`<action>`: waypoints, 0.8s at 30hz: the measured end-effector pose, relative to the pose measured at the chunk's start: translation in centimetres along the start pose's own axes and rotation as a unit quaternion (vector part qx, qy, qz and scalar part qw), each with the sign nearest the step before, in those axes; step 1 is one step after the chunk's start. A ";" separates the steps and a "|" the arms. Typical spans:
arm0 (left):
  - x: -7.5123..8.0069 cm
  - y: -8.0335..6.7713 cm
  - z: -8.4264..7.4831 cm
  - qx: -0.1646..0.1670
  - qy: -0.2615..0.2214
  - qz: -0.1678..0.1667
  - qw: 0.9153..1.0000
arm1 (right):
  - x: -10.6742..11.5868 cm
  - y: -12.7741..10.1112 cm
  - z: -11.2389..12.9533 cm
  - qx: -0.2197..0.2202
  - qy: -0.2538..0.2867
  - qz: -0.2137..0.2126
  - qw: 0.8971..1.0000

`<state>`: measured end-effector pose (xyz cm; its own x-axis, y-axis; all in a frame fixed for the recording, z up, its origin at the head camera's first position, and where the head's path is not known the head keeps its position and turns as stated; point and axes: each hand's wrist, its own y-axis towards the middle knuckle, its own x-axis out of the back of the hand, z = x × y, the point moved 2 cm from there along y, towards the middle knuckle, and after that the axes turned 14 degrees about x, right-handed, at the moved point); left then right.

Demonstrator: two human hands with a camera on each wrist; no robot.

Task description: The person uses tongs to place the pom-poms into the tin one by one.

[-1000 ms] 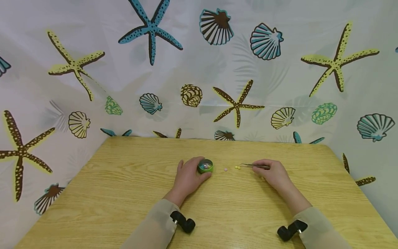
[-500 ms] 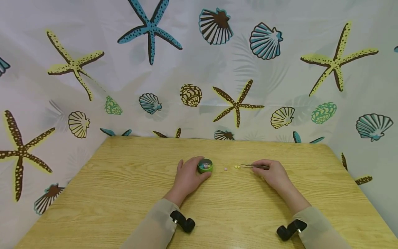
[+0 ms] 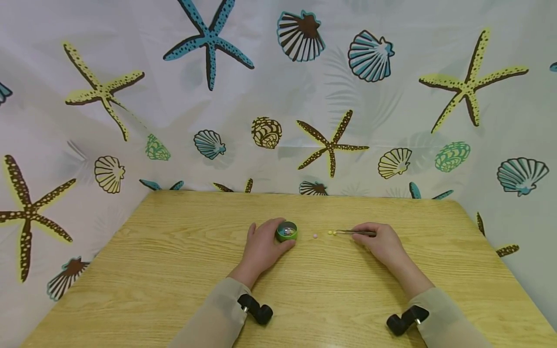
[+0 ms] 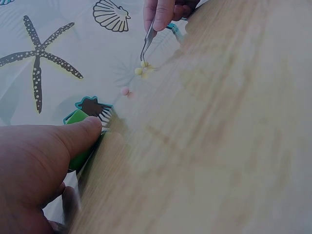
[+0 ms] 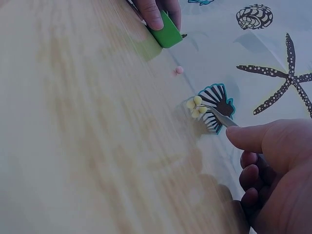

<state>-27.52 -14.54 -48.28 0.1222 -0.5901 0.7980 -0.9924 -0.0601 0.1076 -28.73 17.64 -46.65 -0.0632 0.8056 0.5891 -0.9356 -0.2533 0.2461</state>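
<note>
2 hands (image 3: 263,242) (image 3: 384,242) grip — cup (image 3: 287,238), tweezers (image 5: 222,118)

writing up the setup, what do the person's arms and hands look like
The left sleeve and right sleeve are plain beige, ending short of the hands. A small black left device and matching right device, each with a rounded end, sit by the cuffs. The left hand and right hand wear no gloves.

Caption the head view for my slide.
Left hand holds a green cup; right hand pinches tweezers beside two yellow beads.
</note>
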 end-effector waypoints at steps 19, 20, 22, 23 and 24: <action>0.0 0.0 0.2 0.001 -0.001 0.001 1.000 | 0.2 -0.2 0.2 -0.023 0.003 -0.015 1.000; 0.0 0.0 0.2 0.001 0.000 0.000 1.000 | 0.2 -0.2 0.3 -0.023 0.004 -0.017 1.000; 0.0 0.0 0.2 0.000 0.002 -0.002 1.000 | 0.3 -0.1 0.5 -0.023 0.011 -0.022 0.999; 0.0 0.1 0.2 -0.002 0.003 -0.003 1.000 | 0.4 0.0 0.6 -0.024 0.016 -0.024 0.999; 0.0 0.2 0.2 -0.002 0.005 -0.002 1.000 | 0.5 0.1 0.7 -0.025 0.019 -0.026 0.999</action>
<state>-27.68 -14.67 -48.36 0.1273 -0.5821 0.8031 -0.9917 -0.0597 0.1139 -28.58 17.63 -45.82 -0.0270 0.8373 0.5461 -0.9538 -0.1852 0.2367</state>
